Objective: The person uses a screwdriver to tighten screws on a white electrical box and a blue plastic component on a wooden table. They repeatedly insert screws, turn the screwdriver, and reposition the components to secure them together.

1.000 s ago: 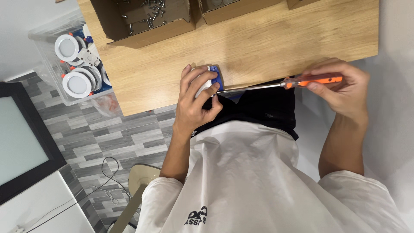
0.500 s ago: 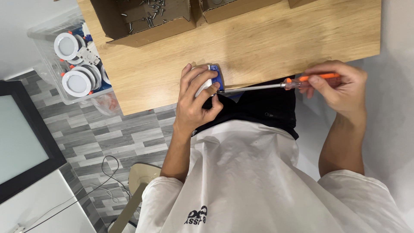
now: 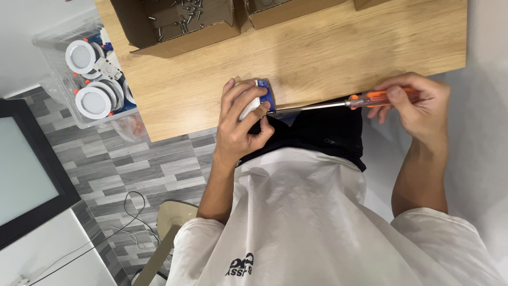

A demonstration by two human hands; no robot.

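My left hand grips a small white and blue fitting at the near edge of the wooden table. My right hand holds a screwdriver with an orange handle. Its long metal shaft runs left, and the tip meets the fitting between my left fingers. Most of the fitting is hidden under my left hand.
An open cardboard box with several loose screws stands at the table's far left. A second cardboard box is beside it. A clear plastic bin of round white lamp fittings sits left of the table. A dark screen is on the left.
The right hand and screwdriver have shifted slightly; the orange handle has turned a little in my fingers. The left hand keeps its grip on the fitting.
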